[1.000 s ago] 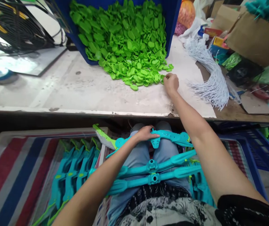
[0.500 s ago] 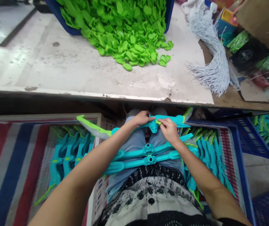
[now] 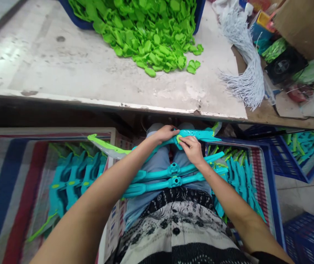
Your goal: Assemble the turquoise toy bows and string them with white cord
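Above my knees lies a turquoise plastic toy bow [image 3: 199,135] with lime-green and grey limb ends. My left hand [image 3: 165,134] is closed around it just left of its middle. The fingers of my right hand [image 3: 193,148] press a small lime-green plastic cover piece [image 3: 178,138] against the bow's centre block; the fingertips partly hide it. Two more turquoise bow bodies [image 3: 173,168] rest across my lap below, with round holes showing at their centres. My forearm covers part of the held bow's left half.
Loose green pieces [image 3: 157,47] spill from a blue bin [image 3: 199,18] on the worktable [image 3: 91,77]. White strings [image 3: 248,73] hang over its right part. Crates of turquoise bows stand on both sides, including a blue-rimmed crate [image 3: 274,190] at right. A striped sheet [image 3: 5,183] lies left.
My right hand has moved slightly left, bringing the green cover piece onto the bow's centre block. The left hand keeps its hold. The whole view has shifted a little.
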`<state>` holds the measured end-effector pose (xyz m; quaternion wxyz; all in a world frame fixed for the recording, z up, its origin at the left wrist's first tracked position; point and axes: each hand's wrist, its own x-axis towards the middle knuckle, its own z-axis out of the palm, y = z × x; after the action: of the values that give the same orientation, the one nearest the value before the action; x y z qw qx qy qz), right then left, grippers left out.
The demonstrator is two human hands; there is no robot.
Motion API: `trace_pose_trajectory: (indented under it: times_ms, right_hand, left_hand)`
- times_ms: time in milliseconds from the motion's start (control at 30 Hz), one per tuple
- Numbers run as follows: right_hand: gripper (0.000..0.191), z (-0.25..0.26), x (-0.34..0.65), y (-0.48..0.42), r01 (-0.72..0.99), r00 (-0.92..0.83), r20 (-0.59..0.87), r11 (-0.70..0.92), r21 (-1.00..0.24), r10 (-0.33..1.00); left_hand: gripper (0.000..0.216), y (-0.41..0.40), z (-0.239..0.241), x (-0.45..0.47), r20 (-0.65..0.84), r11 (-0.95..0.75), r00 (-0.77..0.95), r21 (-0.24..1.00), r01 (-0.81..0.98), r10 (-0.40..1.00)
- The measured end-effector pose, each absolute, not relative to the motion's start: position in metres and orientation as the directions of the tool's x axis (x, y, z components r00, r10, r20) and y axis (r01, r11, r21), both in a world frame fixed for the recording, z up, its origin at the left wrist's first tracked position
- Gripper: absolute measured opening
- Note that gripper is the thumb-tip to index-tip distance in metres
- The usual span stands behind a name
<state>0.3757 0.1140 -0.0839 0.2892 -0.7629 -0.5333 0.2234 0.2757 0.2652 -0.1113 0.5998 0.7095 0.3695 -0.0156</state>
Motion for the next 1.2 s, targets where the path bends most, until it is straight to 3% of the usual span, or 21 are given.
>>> trace_pose_trajectory:
  times_ms: [133,233,333,400,567,800,967,1100,1200]
  right_hand:
    - [0.020,-0.087,0.375,0.114,0.693,0.406,-0.039,-0.336,-0.637,0.913]
    - [0.032,-0.092,0.376,0.118,0.488,0.490,-0.252,-0.502,-0.714,0.835]
    - [0.056,-0.092,0.379,0.121,0.236,0.490,-0.512,-0.673,-0.701,0.705]
    - [0.061,-0.088,0.380,0.121,0.223,0.460,-0.563,-0.703,-0.675,0.686]
    - [0.063,-0.082,0.379,0.119,0.428,0.416,-0.481,-0.633,-0.645,0.772]
    - [0.070,-0.092,0.372,0.124,0.077,0.392,-0.579,-0.653,-0.753,0.715]
    - [0.064,-0.087,0.379,0.121,0.027,0.307,-0.571,-0.607,-0.794,0.761]
    - [0.056,-0.087,0.383,0.118,0.136,0.331,-0.533,-0.599,-0.789,0.779]
    - [0.061,-0.084,0.379,0.116,0.361,0.377,-0.454,-0.580,-0.731,0.807]
  left_hand:
    - [0.070,0.267,-0.112,0.271,-0.456,0.003,0.765,0.860,0.511,0.454]
    - [0.079,0.267,-0.110,0.270,-0.437,-0.057,0.781,0.857,0.512,0.446]
    - [0.082,0.268,-0.107,0.270,-0.428,-0.129,0.797,0.843,0.522,0.426]
    - [0.084,0.268,-0.105,0.269,-0.426,-0.159,0.805,0.837,0.524,0.413]
    - [0.075,0.267,-0.103,0.267,-0.394,-0.198,0.826,0.844,0.499,0.404]
    - [0.075,0.265,-0.101,0.266,-0.361,-0.234,0.841,0.848,0.476,0.404]
    - [0.078,0.263,-0.099,0.266,-0.376,-0.221,0.840,0.847,0.483,0.392]
    - [0.076,0.262,-0.098,0.267,-0.350,-0.235,0.846,0.854,0.465,0.403]
    - [0.074,0.262,-0.099,0.265,-0.332,-0.248,0.850,0.856,0.454,0.409]
